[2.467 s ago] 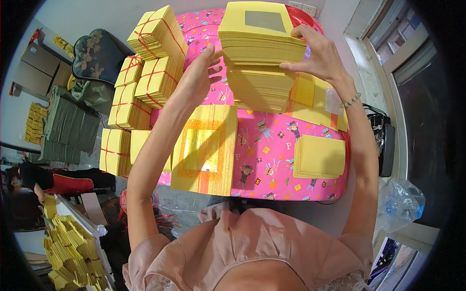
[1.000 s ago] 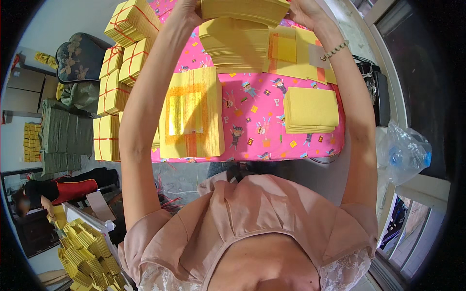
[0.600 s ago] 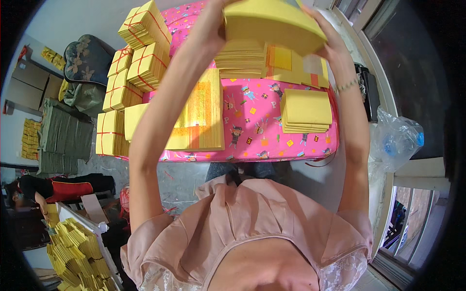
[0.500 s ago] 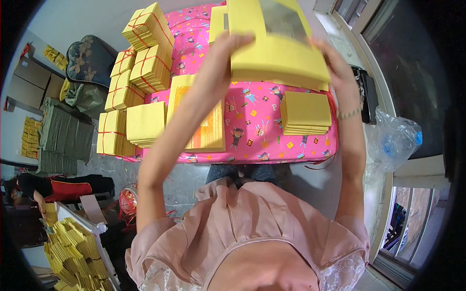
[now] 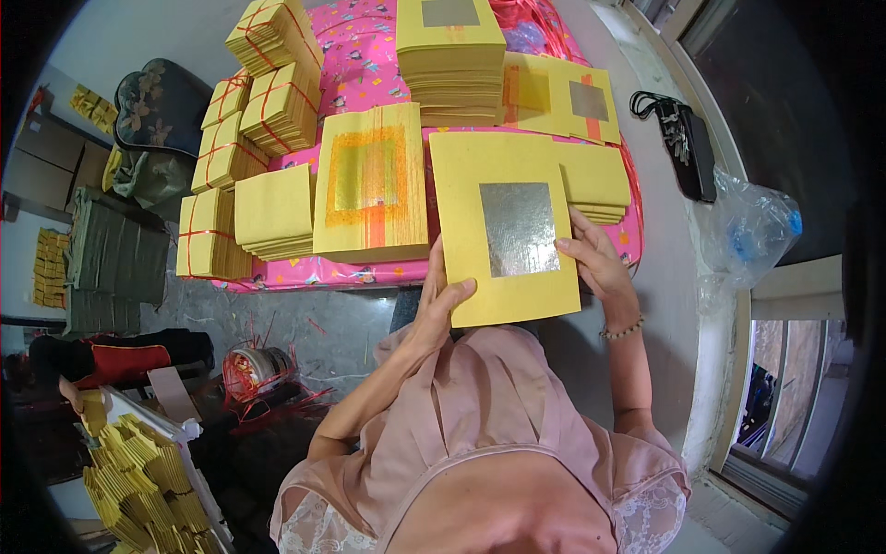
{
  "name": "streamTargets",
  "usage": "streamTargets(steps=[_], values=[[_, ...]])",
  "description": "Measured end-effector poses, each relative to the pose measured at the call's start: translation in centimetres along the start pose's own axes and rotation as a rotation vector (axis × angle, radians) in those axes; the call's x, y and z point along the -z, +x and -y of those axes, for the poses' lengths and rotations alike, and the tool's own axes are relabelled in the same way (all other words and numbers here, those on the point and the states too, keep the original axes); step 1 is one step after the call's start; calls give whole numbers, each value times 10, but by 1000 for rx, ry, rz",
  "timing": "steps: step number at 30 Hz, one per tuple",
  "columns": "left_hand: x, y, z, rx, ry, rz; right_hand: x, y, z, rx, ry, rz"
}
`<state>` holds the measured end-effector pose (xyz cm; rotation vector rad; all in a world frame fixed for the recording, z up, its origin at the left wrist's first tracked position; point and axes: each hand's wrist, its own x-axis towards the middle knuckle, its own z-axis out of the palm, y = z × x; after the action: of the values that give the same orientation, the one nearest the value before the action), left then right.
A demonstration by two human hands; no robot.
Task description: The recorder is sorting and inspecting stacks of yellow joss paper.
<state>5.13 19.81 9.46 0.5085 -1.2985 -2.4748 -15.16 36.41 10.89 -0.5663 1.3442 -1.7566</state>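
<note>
Upright in front of me, over the table's near edge, is a yellow sheaf of joss paper (image 5: 512,231) with a silver square on its face. My left hand (image 5: 441,303) grips its lower left edge, thumb on the front. At its right edge, my right hand (image 5: 598,257) is closed on it, with the thumb by the silver square. How many sheets are in the sheaf I cannot tell. Left of it stands a stack with an orange-and-gold print (image 5: 369,185). Behind rises a tall stack with a silver square (image 5: 450,83). A low plain yellow stack (image 5: 595,180) is partly covered by the sheaf.
The table wears a pink patterned cloth (image 5: 351,46). Yellow bundles tied with red string (image 5: 277,102) stand along its left side. Printed sheets (image 5: 558,97) and red strings lie at the far right. A black pouch (image 5: 688,152) and a clear plastic bag (image 5: 761,226) rest on the sill. At lower left a person handles folded yellow paper (image 5: 148,480).
Both hands have brought the sheaf from over the far part of the table down toward me. Its silver-square face is now in full view, and the tall stack behind is uncovered.
</note>
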Motion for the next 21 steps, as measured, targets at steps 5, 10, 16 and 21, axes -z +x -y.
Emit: streamTargets(steps=[5, 10, 16, 21], values=[[24, -1, 47, 82, -19, -40, 8, -6, -39, -108, -51, -18], [45, 14, 67, 164, -55, -119, 14, 8, -72, -146, -175, -67], [44, 38, 61, 166, -126, -308, -3, 15, -69, -93, -139, -257], [39, 27, 50, 213, -196, -323, 4, -7, -80, -148, -201, -228]])
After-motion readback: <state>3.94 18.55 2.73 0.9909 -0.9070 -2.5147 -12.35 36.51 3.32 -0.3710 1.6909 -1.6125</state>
